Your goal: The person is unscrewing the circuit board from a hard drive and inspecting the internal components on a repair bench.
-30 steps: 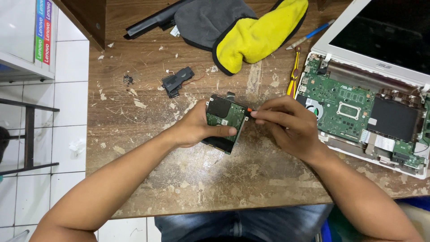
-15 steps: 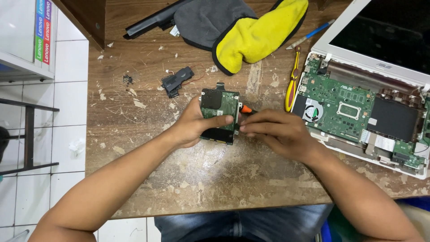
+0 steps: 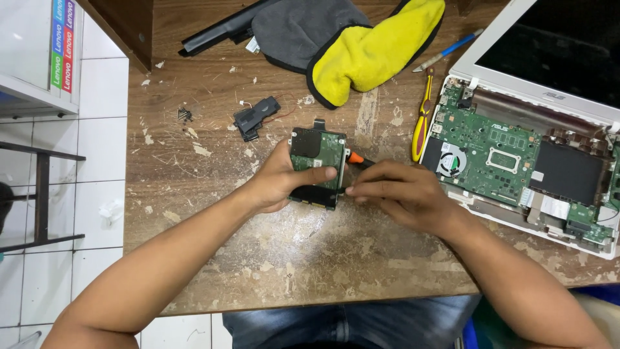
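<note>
My left hand grips the hard drive in its metal bracket, thumb pressed across its green board, tilted up just above the worn wooden table. My right hand pinches an orange-handled screwdriver against the drive's right edge. The opened laptop lies to the right.

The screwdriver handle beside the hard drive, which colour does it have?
Orange, seen in the head view: the screwdriver handle shows just above the right hand.

Hard drive mid-table, between hands; opened laptop right; cloth behind; small black part left-behind.
</note>
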